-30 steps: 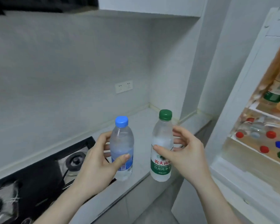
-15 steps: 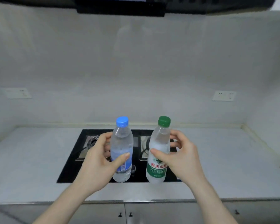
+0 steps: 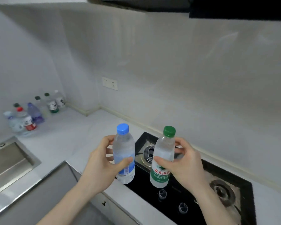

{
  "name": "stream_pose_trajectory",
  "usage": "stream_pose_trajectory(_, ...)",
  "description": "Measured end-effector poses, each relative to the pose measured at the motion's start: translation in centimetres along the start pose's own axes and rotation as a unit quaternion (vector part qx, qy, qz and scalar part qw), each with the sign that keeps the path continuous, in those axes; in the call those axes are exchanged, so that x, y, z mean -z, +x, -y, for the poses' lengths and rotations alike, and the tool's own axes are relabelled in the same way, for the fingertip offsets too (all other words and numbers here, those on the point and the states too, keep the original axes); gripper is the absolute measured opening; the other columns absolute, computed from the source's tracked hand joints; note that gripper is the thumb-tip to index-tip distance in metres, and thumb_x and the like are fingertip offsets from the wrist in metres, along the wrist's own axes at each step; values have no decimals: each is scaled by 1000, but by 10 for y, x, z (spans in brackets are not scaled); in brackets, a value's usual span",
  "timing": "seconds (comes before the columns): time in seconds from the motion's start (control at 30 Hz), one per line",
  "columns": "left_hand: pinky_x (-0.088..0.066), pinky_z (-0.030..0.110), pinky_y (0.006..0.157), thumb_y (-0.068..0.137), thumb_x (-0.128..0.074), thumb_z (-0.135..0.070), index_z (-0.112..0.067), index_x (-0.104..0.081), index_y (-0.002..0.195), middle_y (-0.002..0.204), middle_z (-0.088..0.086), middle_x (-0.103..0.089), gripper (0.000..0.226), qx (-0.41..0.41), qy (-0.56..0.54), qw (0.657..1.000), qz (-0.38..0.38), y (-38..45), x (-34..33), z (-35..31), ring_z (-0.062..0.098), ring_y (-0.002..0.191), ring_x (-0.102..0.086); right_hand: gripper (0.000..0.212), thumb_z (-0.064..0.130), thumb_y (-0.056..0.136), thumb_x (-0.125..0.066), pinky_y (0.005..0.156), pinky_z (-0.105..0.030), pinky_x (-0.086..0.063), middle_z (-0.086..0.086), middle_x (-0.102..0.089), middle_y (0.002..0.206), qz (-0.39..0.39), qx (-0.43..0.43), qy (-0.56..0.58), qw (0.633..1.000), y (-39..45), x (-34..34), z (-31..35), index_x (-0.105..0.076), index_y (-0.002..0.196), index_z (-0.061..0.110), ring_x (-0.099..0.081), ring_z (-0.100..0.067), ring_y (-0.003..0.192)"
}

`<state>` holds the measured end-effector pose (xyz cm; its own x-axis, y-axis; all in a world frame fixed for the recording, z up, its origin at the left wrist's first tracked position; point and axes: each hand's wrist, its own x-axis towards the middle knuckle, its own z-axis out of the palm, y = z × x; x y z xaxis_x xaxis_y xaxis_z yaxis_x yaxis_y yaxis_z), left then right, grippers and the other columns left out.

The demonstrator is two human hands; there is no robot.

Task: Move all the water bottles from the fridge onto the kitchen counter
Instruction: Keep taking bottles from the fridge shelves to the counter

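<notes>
Left hand (image 3: 102,166) curled round blue-capped bottle (image 3: 124,153), thumb across the front near the blue label, fingers wrapped behind. Bottle upright, held in the air above the front edge of the counter (image 3: 68,140), its base just over the near left corner of the black gas hob (image 3: 193,192). Clear body, water inside.

Right hand (image 3: 185,163) gripping green-capped bottle (image 3: 163,158) the same way: thumb pressed on the front just above the green and red label, fingers round the back. Bottle tilted slightly, cap leaning right, bottom toward the left. Held over the hob, in front of the left burner (image 3: 148,154), not touching the glass. Both bottles side by side, near each other but apart, each on the inner side of its own hand.

On the far left of the counter, against the wall corner, a group of bottles (image 3: 34,112) already standing: dark green caps at the back, one red cap, one purple-tinted, one pale blue nearer the front. Blurred, so exact count hard to tell. Well apart from both hands.

Steel sink (image 3: 10,161) at lower left, below that group. White wall socket (image 3: 109,83) on the backsplash above the counter. Dark range hood (image 3: 217,7) along the top edge. Two round knobs (image 3: 172,200) at the hob's front, second burner (image 3: 222,192) at right. Grey cabinet door (image 3: 104,203) under the counter edge.
</notes>
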<state>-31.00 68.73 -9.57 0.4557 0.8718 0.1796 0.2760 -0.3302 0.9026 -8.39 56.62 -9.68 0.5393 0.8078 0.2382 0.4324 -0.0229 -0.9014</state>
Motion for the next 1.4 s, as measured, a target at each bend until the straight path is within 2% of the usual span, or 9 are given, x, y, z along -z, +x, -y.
stream_pose_trajectory(0.2,-57,20,75,78,-88,-28,-42,-57,122,117,-21,-67,55,43,31,994,-92,-1,50,35,8,98,-68,60,22,62,-100,75,-26,-61,19,-75,102,101,20,21,994,54,-74,5,-68,110,35,-72,-2,94)
stream_pose_trajectory(0.37,-53,14,68,77,-88,-18,-42,-60,116,106,-20,-71,54,81,40,984,-152,1,104,61,10,89,-71,56,23,62,-100,69,-19,-59,19,-73,101,175,41,34,983,81,-145,26,-68,107,36,-69,0,96)
stream_pose_trajectory(0.43,-55,16,67,77,-89,-17,-40,-60,117,107,-23,-70,55,82,52,981,-167,4,132,75,10,89,-71,56,24,63,-100,71,-18,-59,23,-72,103,196,50,41,978,89,-180,37,-68,107,37,-68,2,99)
stream_pose_trajectory(0.6,-60,26,74,74,-91,-23,-46,-57,117,112,-24,-67,59,75,87,976,-186,19,193,105,7,95,-69,56,25,65,-99,79,-30,-64,21,-73,107,214,50,51,974,102,-250,55,-67,109,36,-68,-1,101)
stream_pose_trajectory(0.87,-56,24,80,72,-91,-21,-48,-55,115,112,-28,-67,63,79,115,975,-171,55,268,154,6,95,-68,59,28,64,-101,80,-28,-64,30,-65,110,234,48,52,970,122,-338,75,-64,109,39,-67,2,103)
stream_pose_trajectory(1.1,-58,31,81,70,-93,-33,-59,-48,111,109,-32,-65,66,117,102,972,-177,106,294,195,2,91,-66,61,29,64,-100,83,-31,-65,21,-68,113,246,50,34,967,168,-382,74,-63,111,39,-68,-5,107)
stream_pose_trajectory(1.27,-60,40,85,69,-93,-36,-55,-47,118,113,-31,-63,70,141,109,967,-182,154,301,217,4,98,-66,62,30,64,-100,85,-30,-64,20,-66,116,261,59,23,963,215,-408,67,-61,112,40,-66,-7,110)
stream_pose_trajectory(1.4,-59,42,87,70,-93,-35,-63,-43,119,112,-32,-63,75,151,125,961,-196,185,308,234,2,98,-65,64,31,64,-100,86,-29,-64,24,-65,115,277,63,15,959,252,-433,61,-61,114,40,-65,-6,111)
